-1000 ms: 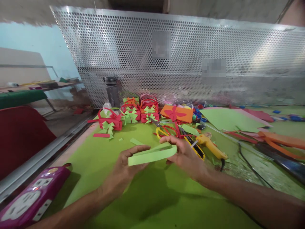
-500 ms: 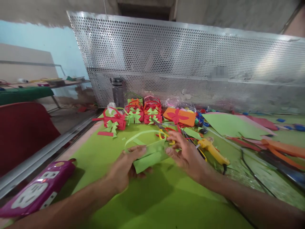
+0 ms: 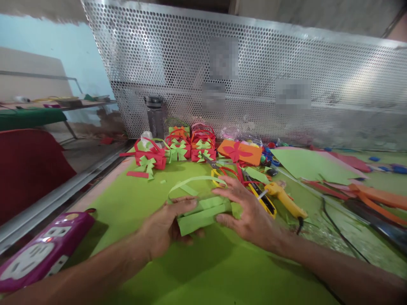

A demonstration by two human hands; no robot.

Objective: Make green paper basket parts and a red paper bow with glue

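A small light-green gift bag point(image 3: 208, 216), made of folded paper or foam sheet, is held in the air above the green work sheet. Its thin strip handle point(image 3: 197, 181) arches over the far side. My left hand point(image 3: 168, 224) is closed on the bag's left end, thumb on top and the other fingers mostly hidden below. At the right end my right hand point(image 3: 244, 212) grips the bag between the thumb, along the front flap, and fingers over the top. Past my right hand are scissors with yellow handles point(image 3: 270, 207) and a yellow glue gun point(image 3: 281, 200).
Several red bags with green bows point(image 3: 155, 157) stand at the back, beside an orange piece with a red bow point(image 3: 241, 152). A dark bottle point(image 3: 155, 116) is behind them, before a perforated metal panel point(image 3: 178, 55). A purple power strip point(image 3: 47, 248) lies left; cords and scraps lie right.
My right hand has come in onto the bag's right end, where its fingers were loose before. The bag's front flap now sits more level. The view has tilted slightly down.
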